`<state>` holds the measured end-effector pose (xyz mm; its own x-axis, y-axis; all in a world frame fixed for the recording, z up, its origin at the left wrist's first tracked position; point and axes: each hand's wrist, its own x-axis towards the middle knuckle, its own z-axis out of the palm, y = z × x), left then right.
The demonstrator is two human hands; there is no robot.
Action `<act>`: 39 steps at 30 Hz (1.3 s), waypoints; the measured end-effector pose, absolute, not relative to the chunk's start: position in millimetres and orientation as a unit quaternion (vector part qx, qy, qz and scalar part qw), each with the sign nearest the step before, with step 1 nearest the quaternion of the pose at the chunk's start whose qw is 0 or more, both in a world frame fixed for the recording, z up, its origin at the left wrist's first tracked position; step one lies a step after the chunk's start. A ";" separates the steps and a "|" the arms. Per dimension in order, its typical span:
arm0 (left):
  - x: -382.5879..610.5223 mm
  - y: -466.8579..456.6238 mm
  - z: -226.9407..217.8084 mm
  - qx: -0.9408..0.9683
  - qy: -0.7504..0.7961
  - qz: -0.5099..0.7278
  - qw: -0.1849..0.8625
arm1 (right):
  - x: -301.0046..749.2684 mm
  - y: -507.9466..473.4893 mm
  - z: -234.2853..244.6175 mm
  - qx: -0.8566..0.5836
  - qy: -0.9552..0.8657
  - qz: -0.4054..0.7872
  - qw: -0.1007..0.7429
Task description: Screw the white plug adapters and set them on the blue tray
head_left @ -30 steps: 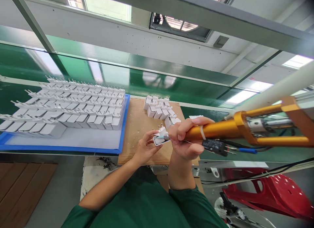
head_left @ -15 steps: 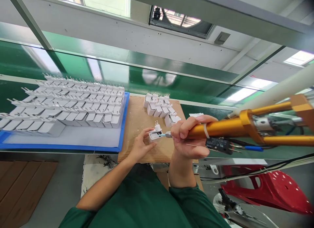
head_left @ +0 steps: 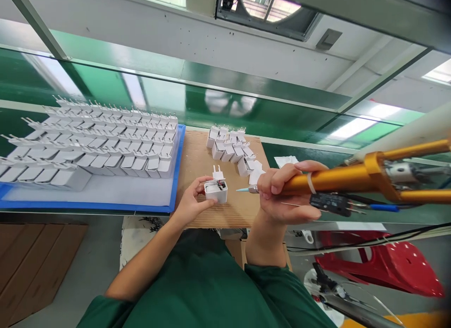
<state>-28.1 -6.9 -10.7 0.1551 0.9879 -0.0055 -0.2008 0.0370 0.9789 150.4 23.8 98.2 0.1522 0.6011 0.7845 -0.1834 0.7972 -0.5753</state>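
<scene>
My left hand [head_left: 192, 202] grips a small white plug adapter [head_left: 216, 189] with its open side turned toward me and two pins pointing up, just above the cardboard sheet [head_left: 197, 166]. My right hand [head_left: 282, 196] is wrapped round a golden dispensing tool [head_left: 338, 178] whose thin teal tip [head_left: 243, 190] points left, a short gap from the adapter. A loose cluster of white adapters [head_left: 230, 149] lies on the cardboard's far side.
A blue tray [head_left: 105, 203] on the left carries several rows of white adapters [head_left: 98, 142]. A green conveyor belt [head_left: 197, 112] runs behind. A red plastic stool [head_left: 384, 267] stands at lower right, with cables above it. Brown cardboard [head_left: 31, 262] lies on the floor at left.
The tool tip was inside the adapter's open side; it has drawn back to the right. My left hand has carried the adapter down and left, turning its open face toward me.
</scene>
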 end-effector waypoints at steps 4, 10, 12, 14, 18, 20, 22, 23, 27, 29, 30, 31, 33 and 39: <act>-31.0 -7.8 -13.0 0.499 0.409 0.504 0.575 | 152.8 24.9 96.5 -0.191 -0.593 0.259 0.738; -35.3 -8.2 -17.7 0.544 0.392 0.506 0.543 | 153.3 26.0 100.6 -0.175 -0.604 0.254 0.735; -35.9 -7.0 -18.6 0.573 0.396 0.497 0.517 | 153.3 26.2 101.9 -0.159 -0.607 0.263 0.733; -36.4 -4.8 -20.7 0.605 0.412 0.481 0.483 | 153.6 26.4 102.2 -0.152 -0.608 0.268 0.731; -38.7 0.2 -28.0 0.646 0.457 0.435 0.429 | 155.5 27.1 100.2 -0.171 -0.602 0.265 0.734; -40.0 2.2 -29.2 0.658 0.478 0.416 0.406 | 156.5 27.5 98.7 -0.164 -0.597 0.272 0.737; -39.7 4.3 -26.9 0.673 0.485 0.403 0.387 | 157.2 28.2 97.6 -0.145 -0.595 0.282 0.739; -38.4 5.6 -24.6 0.682 0.481 0.399 0.380 | 157.4 28.6 97.3 -0.137 -0.596 0.285 0.738; -25.8 13.2 -15.6 0.724 0.451 0.395 0.342 | 157.8 30.5 97.3 -0.120 -0.603 0.286 0.735; -18.0 17.4 -14.7 0.733 0.451 0.395 0.323 | 157.9 30.7 97.4 -0.118 -0.603 0.284 0.736; -14.6 19.2 -15.4 0.735 0.454 0.396 0.311 | 158.0 30.5 97.4 -0.120 -0.602 0.283 0.737; -11.9 20.7 -16.7 0.737 0.459 0.397 0.298 | 158.2 30.2 97.4 -0.125 -0.602 0.280 0.737; -8.4 22.6 -20.6 0.742 0.466 0.399 0.269 | 158.3 29.3 97.3 -0.137 -0.602 0.276 0.737; -5.9 24.9 -30.2 0.760 0.464 0.399 0.220 | 157.8 28.0 99.1 -0.126 -0.597 0.283 0.740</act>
